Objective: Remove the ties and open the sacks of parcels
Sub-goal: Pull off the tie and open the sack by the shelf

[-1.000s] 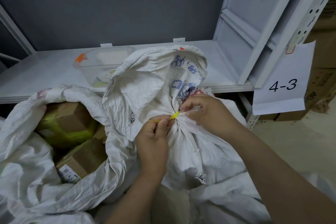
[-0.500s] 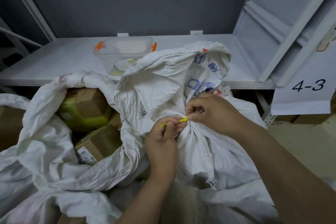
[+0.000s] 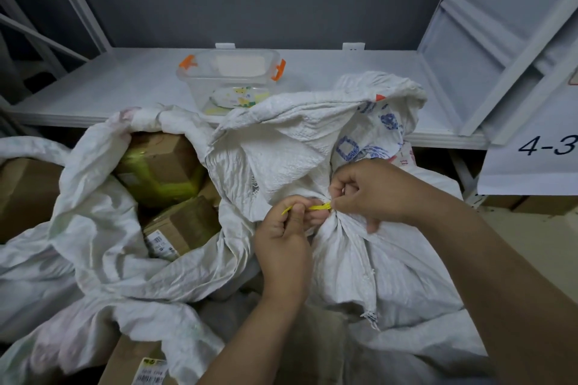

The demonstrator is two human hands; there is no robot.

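Grey wall is seen behind a white metal shelf (image 3: 125,84), and in front of the shelf's edge a white woven sack (image 3: 359,259) is bunched at its neck by a thin yellow tie (image 3: 319,207). The tie is a narrow plastic strip, bright against the cloth. It is wrapped round the gathered neck, near the middle of the view. Its free length lies almost level, left to right, with the right end a little higher and its left tip pointing left and slightly down. That free end is pinched between the thumb and curled fingers of the left hand (image 3: 283,247). The right hand (image 3: 369,194) is closed on the sack's neck where the tie meets the cloth, with its fingertips pinched at the tie's right end. Above the tie the loose top of the sack is flopped over, and blue printing is shown on its inner face. Below the tie the cloth is drawn into pleats.

Just to the left an open sack (image 3: 93,228) is spread wide, and cardboard boxes (image 3: 181,228) are seen inside it, one wrapped in yellow-green tape. On the shelf behind, a clear plastic tub (image 3: 231,81) with orange clips is set. At the right edge a paper sign (image 3: 531,159) marked "4-3" is hung from the rack.
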